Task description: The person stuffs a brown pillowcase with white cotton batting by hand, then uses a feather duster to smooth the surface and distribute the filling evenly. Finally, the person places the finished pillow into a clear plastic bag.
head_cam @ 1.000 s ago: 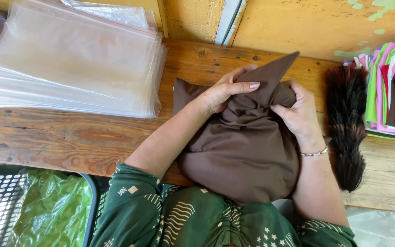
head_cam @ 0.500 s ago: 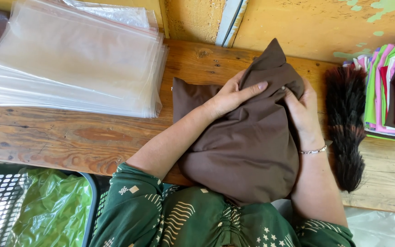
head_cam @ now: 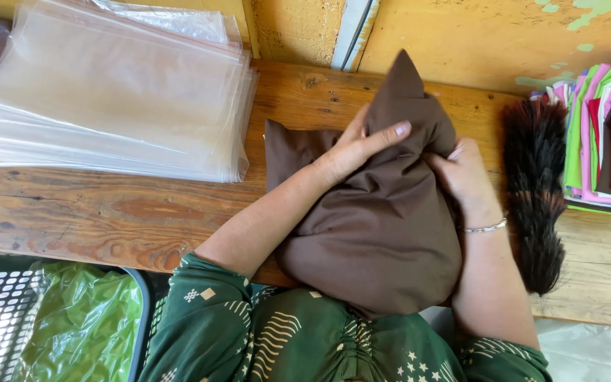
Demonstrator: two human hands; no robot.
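A brown cloth (head_cam: 383,219) lies bunched on the wooden table (head_cam: 107,219) in front of me, one pointed corner standing up toward the wall. My left hand (head_cam: 355,145) lies over its upper left part, fingers spread across the fabric and pinching a fold. My right hand (head_cam: 461,177), with a thin bracelet on the wrist, grips the cloth's upper right side. Both hands press the cloth from either side near its top. The cloth's lower edge hangs over the table's front edge onto my lap.
A thick stack of clear plastic bags (head_cam: 114,106) fills the table's left. A dark feather duster (head_cam: 535,198) lies right of the cloth. Folded coloured cloths (head_cam: 606,134) sit at far right. A white basket with green plastic (head_cam: 51,325) stands below left. A yellow wall (head_cam: 461,35) backs the table.
The cloth's loose corner, which lay slanted to the right, has been pulled upright toward the wall. Both hands have shifted up along the fabric, smoothing the gathered folds.
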